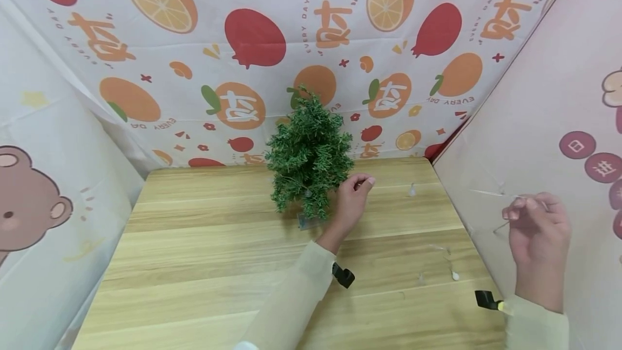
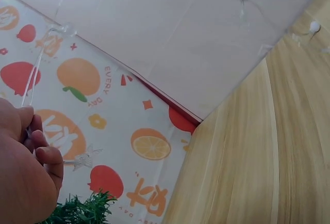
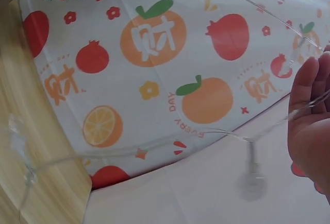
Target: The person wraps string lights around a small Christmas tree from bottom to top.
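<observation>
A small green artificial Christmas tree (image 1: 311, 150) stands upright on the wooden table against the back cloth. Just right of its lower branches is my left hand (image 1: 351, 199), thumb and fingers pinching the thin clear wire of a string light (image 2: 34, 82). A clear star-shaped bulb (image 2: 85, 158) sticks out by those fingers, and another clear bulb (image 2: 67, 29) is higher on the strand. Raised off to the right, my right hand (image 1: 540, 228) holds another stretch of the wire between curled fingers and thumb. Below it in the right wrist view dangles a blurred clear bulb (image 3: 251, 185).
More of the strand lies on the right side of the table (image 1: 194, 263), with a whitish bulb (image 1: 455, 275) near the edge and another bulb (image 1: 412, 190) farther back. Printed cloth (image 1: 272, 85) hangs behind; a pale cloth wall (image 1: 559, 96) closes the right side.
</observation>
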A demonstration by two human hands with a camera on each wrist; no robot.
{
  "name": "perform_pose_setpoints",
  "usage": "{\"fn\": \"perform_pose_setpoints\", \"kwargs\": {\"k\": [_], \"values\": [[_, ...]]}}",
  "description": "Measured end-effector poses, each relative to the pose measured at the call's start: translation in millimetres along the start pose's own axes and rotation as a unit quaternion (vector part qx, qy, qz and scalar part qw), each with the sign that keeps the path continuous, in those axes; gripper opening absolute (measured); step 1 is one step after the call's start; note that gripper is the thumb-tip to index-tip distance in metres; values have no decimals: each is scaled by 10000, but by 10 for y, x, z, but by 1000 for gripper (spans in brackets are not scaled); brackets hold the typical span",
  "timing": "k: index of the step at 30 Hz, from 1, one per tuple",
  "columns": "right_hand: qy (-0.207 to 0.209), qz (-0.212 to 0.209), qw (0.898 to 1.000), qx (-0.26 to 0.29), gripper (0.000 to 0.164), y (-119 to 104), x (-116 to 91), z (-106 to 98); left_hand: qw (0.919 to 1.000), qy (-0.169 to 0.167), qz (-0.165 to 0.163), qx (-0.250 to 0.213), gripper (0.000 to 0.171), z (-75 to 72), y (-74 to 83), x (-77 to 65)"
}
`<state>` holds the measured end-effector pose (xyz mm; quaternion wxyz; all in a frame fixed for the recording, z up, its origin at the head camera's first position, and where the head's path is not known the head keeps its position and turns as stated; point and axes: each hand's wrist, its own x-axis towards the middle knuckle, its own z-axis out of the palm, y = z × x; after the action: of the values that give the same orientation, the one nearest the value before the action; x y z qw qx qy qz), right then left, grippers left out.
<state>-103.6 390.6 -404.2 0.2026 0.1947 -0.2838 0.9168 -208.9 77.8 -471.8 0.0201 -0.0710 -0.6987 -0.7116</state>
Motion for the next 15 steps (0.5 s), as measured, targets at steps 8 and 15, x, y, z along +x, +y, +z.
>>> {"fn": "perform_pose_setpoints", "kwargs": {"k": [8, 15], "values": [[646, -410, 9967, 253, 23, -116, 11, 83, 9994, 258, 204, 73, 26, 18, 84, 27], [967, -725, 9923, 263, 21, -147, 8, 91, 9959, 468, 745, 231, 25, 58, 273, 89]]}}
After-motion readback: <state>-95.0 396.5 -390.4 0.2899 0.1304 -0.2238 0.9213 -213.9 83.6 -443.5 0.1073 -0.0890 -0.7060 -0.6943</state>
